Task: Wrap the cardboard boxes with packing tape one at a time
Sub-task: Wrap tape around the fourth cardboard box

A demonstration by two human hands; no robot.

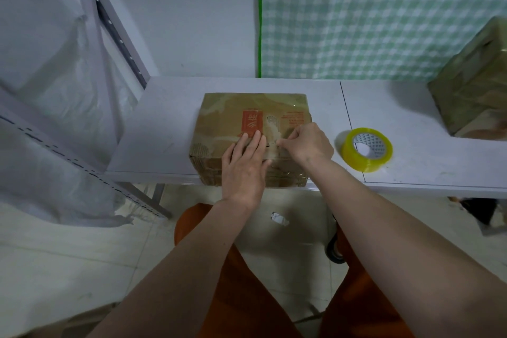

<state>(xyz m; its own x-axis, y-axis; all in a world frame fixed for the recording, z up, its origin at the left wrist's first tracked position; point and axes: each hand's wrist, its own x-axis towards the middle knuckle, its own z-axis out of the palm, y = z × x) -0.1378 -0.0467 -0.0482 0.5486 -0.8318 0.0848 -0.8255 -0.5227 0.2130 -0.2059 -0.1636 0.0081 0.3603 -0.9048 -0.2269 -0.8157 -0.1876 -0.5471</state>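
One brown cardboard box with a red label (253, 129) sits at the near edge of the white table (170, 123), directly under both hands. Left hand (244, 164) lies flat on its top, fingers straight, pressing. Right hand (307, 144) pinches something at the seam, probably a tape end, though that is unclear. The seam runs left to right between them. A yellowish roll of clear packing tape (366, 149) lies just right of the box, nearer the right hand; a second taped box (472, 85) stands well apart.

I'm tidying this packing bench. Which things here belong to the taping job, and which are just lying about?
Job:
box, under both hands
left hand, flat on it
right hand, pinching at its top
tape roll
second box, far right

Lying about:
paper scrap on floor
plastic sheeting
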